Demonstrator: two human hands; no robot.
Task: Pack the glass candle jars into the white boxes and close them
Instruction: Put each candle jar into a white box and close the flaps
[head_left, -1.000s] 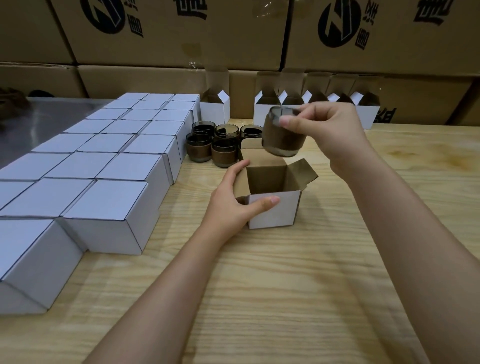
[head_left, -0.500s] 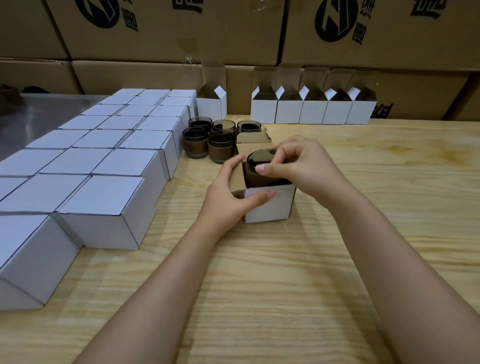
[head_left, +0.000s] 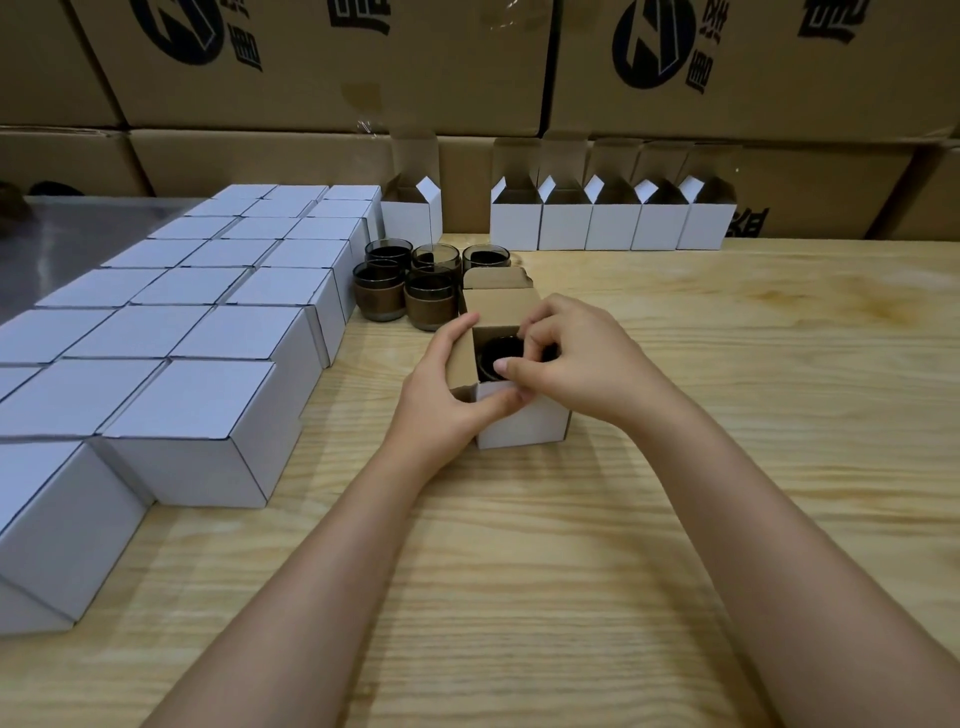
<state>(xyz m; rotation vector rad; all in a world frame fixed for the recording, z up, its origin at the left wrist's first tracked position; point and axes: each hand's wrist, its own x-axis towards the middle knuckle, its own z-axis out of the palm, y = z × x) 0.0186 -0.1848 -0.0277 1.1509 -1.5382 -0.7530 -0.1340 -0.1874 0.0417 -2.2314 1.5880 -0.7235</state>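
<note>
An open white box (head_left: 522, 423) stands on the wooden table (head_left: 571, 545) at centre. A dark glass candle jar (head_left: 496, 358) sits down inside it, only its rim showing. My left hand (head_left: 447, 395) grips the box's left side, thumb across the front top edge and fingers on the left flap. My right hand (head_left: 576, 358) rests over the box's right side, fingers curled on the right flap above the jar. The rear lid flap (head_left: 498, 304) stands up behind. Several more brown glass jars (head_left: 410, 291) wait just behind the box.
Several closed white boxes (head_left: 208, 332) fill the table's left side in rows. A row of open white boxes (head_left: 613, 223) and one single open box (head_left: 413, 218) stand at the back edge. Large brown cartons (head_left: 467, 67) are stacked behind the table.
My right hand lowered the jar from above the box down into it and let it go. Its fingers now fold the right flap; my left hand has shifted onto the left flap.
</note>
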